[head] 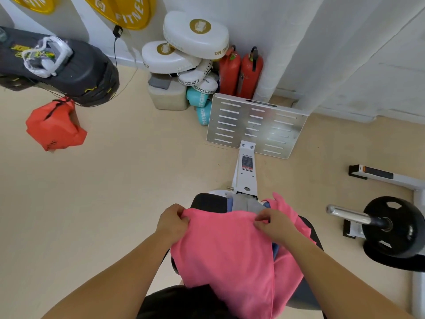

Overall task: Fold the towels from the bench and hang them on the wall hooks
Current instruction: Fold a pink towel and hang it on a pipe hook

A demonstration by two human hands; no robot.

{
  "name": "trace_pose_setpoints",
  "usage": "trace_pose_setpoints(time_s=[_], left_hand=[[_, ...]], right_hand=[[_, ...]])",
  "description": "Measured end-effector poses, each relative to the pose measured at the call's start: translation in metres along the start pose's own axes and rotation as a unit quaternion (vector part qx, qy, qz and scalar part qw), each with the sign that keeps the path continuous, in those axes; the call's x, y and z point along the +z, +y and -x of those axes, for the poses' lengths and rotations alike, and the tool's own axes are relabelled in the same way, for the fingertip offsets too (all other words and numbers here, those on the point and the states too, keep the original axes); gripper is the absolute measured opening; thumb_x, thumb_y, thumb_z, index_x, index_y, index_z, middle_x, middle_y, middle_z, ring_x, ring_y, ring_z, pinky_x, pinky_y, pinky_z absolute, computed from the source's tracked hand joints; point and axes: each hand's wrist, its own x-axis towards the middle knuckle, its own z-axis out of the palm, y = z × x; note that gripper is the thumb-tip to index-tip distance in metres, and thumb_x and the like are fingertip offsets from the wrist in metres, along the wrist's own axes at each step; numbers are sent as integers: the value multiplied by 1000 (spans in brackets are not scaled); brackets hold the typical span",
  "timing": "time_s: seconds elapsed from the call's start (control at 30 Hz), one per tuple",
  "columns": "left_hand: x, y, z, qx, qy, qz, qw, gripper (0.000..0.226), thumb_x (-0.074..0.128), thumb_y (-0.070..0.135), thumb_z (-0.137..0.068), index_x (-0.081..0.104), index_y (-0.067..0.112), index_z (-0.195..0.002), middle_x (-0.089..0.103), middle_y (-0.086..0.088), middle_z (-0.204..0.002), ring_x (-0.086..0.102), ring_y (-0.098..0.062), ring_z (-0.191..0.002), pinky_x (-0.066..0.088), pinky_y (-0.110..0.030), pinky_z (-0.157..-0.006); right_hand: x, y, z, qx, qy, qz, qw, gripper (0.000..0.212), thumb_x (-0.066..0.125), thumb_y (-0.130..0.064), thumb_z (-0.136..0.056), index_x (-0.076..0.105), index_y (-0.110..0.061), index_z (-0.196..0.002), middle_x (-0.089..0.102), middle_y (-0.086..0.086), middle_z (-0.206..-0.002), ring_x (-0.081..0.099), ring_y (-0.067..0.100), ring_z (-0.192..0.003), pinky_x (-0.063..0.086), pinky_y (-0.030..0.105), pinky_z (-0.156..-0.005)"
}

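- Pink towel (225,249) hangs nearest the lens, draped from its top edge down over the counter (207,202) (a black padded bench).
- Left hand (172,221) and right hand (274,224) each pinch one upper corner; the fingers (184,218) are curled tight on the fabric.
- Progress: early. This towel is spread for a first fold, not yet folded.
- Gray towel (246,203) and blue towel (275,249) lie on the counter beneath it.
- Wall hooks are not in view; no hung towel shows.
- Legible text: "FITNESS" on the yellow wall sign (128,12); "BOXING" on a white pad (195,33); "STARLIGHT" on a glove (193,77). The frame label (247,162) is too small to read.
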Motion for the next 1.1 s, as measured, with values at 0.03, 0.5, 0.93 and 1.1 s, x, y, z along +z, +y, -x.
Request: trace_pose_setpoints(time_s=[0.03, 0.5, 0.93, 1.1], left_hand=[[-1, 1, 1, 6, 6, 5, 1000, 9, 61, 15, -91, 64, 21, -97, 66, 7, -90, 64, -19, -89, 47, -28, -79], [-28, 6, 20, 11, 26, 169, 985, 11, 66, 8, -84, 70, 17, -84, 72, -1, -82, 63, -15, -71, 52, -27, -66], [-52, 19, 55, 63, 45, 240, 968, 4, 78, 9, -85, 76, 12, -84, 76, -5, -86, 70, -22, -81, 59, -32, -78], [-63, 29, 83, 114, 44, 242, 962, 10, 82, 7, -81, 74, 12, -81, 75, -6, -83, 68, -17, -75, 55, -30, -74]], right_hand=[[1, 0, -2, 6, 0, -8, 1000, 8, 68, -26, -91, 68, -31, -97, 67, -12, -103, 64, 13, -105, 47, 26, -89], [-28, 4, 1, -10, -34, 37, 999, 38, 88, -18, -72, 73, -20, -107, 55, -9, -87, 62, 7, -91, 37, 11, -62], [-48, -7, 77, -125, 119, 157, 972, 25, 60, -37, -96, 69, -18, -82, 67, -2, -82, 61, 20, -81, 54, 43, -77], [-53, 7, 122, -157, 156, 104, 970, 21, 60, -24, -100, 72, -13, -86, 63, -1, -85, 58, 15, -79, 48, 32, -75]])
